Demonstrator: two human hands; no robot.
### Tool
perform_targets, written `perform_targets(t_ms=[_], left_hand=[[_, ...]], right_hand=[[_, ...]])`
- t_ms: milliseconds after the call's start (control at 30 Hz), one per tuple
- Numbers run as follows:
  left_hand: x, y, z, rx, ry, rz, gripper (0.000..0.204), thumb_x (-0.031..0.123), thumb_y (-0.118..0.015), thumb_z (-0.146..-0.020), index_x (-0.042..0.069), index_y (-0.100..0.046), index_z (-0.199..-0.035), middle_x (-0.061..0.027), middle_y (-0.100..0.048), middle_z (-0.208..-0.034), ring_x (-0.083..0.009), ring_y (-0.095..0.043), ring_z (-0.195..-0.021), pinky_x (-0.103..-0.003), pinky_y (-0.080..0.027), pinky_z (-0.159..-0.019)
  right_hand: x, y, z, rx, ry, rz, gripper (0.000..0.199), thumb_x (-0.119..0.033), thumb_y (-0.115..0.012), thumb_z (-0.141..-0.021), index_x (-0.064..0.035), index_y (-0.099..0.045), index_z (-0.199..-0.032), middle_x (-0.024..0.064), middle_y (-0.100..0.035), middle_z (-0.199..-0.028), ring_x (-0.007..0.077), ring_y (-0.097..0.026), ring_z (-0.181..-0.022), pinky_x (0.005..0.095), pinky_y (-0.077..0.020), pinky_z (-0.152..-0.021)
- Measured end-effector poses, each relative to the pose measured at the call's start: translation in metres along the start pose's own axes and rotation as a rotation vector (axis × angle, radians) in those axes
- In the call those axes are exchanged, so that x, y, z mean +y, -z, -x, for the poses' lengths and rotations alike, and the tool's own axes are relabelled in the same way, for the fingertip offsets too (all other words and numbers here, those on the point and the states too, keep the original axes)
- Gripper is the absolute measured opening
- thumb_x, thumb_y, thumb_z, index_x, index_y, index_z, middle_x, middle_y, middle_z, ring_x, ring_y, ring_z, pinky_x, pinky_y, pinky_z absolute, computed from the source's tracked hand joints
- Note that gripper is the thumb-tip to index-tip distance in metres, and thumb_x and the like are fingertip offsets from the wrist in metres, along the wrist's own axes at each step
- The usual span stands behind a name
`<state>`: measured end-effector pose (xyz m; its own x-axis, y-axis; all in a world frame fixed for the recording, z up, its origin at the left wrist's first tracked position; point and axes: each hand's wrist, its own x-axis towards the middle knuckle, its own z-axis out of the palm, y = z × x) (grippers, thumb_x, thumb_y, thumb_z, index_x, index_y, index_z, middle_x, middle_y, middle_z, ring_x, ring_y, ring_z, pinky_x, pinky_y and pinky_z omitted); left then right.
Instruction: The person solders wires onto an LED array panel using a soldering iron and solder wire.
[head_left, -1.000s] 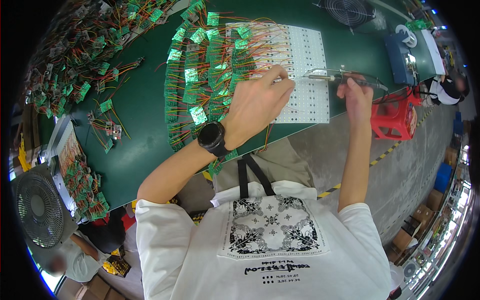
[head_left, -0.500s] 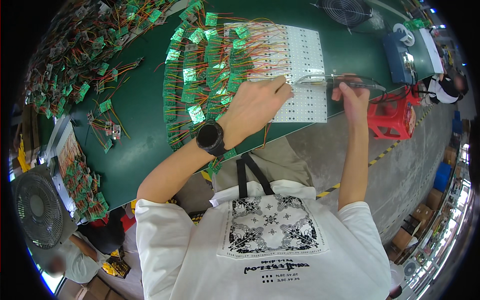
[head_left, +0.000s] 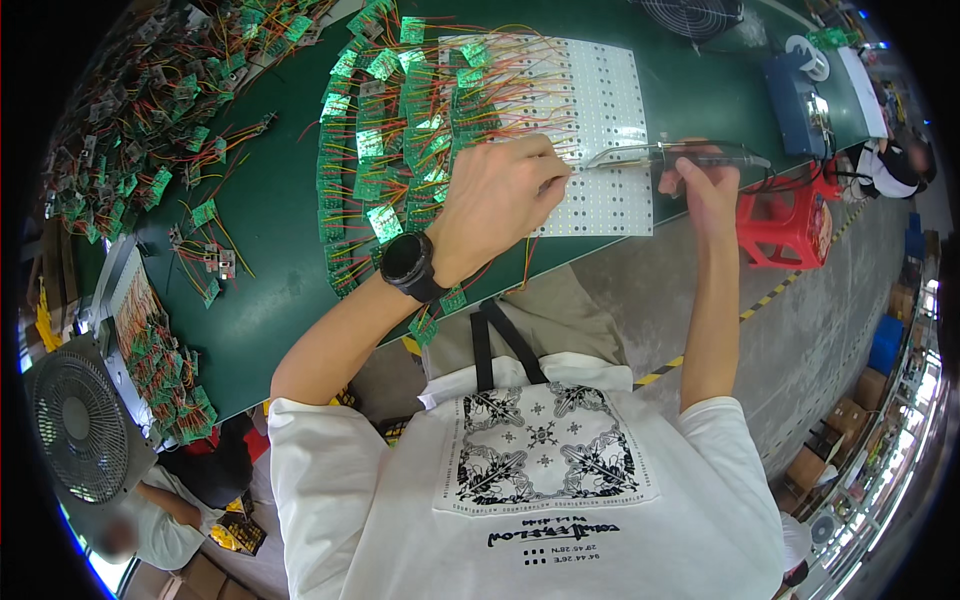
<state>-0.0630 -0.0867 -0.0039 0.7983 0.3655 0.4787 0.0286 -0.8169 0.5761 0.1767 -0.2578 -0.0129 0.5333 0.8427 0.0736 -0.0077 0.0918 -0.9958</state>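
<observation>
At the far left edge, a grey fan (head_left: 80,430) is standing beside the green tabletop (head_left: 270,230), and a heap of small green circuit boards (head_left: 140,110) with red and yellow wires is lying across the tabletop's upper left. Further right, more green boards (head_left: 385,140) are fanning out in rows, their wires running onto a white perforated panel (head_left: 600,110) that is lying flat near the tabletop's front edge. Over the panel's left part, the left hand (head_left: 497,195), with a black watch (head_left: 408,266) on its wrist, is resting palm down with the fingers curled in, the fingertips pinching together at the panel surface; what they are pinching is too small to tell. Just right of those fingertips, the tip of a soldering iron (head_left: 660,155) is meeting the panel, the tool lying nearly level and pointing left. Its handle end is sitting in the right hand (head_left: 706,185), which is closing firmly around it just past the panel's right edge. Below and right of that hand, a red plastic stool (head_left: 790,225) is standing on the grey floor (head_left: 800,330), and a blue box (head_left: 795,100) is sitting on the tabletop's far right.
</observation>
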Motion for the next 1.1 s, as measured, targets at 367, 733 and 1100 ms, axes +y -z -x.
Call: perform_targets(t_ms=[367, 733, 1100], left_hand=[[-0.0018, -0.0009, 0.0009, -0.005, 0.004, -0.012, 0.007, 0.012, -0.071, -0.076, 0.006, -0.07, -0.079, -0.0039, -0.064, -0.076, -0.025, -0.062, -0.06, -0.034, -0.05, -0.053], [-0.0019, -0.0012, 0.0019, -0.027, 0.022, -0.022, 0.007, 0.013, -0.07, -0.076, 0.006, -0.07, -0.078, -0.0044, -0.064, -0.077, -0.0257, -0.062, -0.063, -0.036, -0.05, -0.054], [-0.0028, -0.0006, 0.0028, -0.032, 0.02, -0.025, 0.008, 0.013, -0.07, -0.077, 0.006, -0.07, -0.079, -0.0044, -0.064, -0.078, -0.0259, -0.062, -0.064, -0.036, -0.05, -0.055]], right_hand=[[-0.0015, -0.0036, 0.0012, -0.017, 0.0, 0.041, 0.027, -0.005, -0.067, -0.083, 0.0077, -0.06, -0.107, 0.0138, -0.066, -0.091, 0.0217, -0.064, -0.063, 0.0312, -0.0499, -0.058], [-0.0035, -0.0066, 0.0022, 0.0, -0.003, 0.078, 0.026, -0.005, -0.067, -0.083, 0.0079, -0.061, -0.105, 0.0142, -0.066, -0.089, 0.0216, -0.064, -0.063, 0.0307, -0.0495, -0.058], [0.0015, -0.0023, 0.0018, 0.005, 0.014, 0.028, 0.026, -0.004, -0.065, -0.084, 0.0085, -0.06, -0.106, 0.0145, -0.066, -0.089, 0.022, -0.063, -0.062, 0.0311, -0.0489, -0.057]])
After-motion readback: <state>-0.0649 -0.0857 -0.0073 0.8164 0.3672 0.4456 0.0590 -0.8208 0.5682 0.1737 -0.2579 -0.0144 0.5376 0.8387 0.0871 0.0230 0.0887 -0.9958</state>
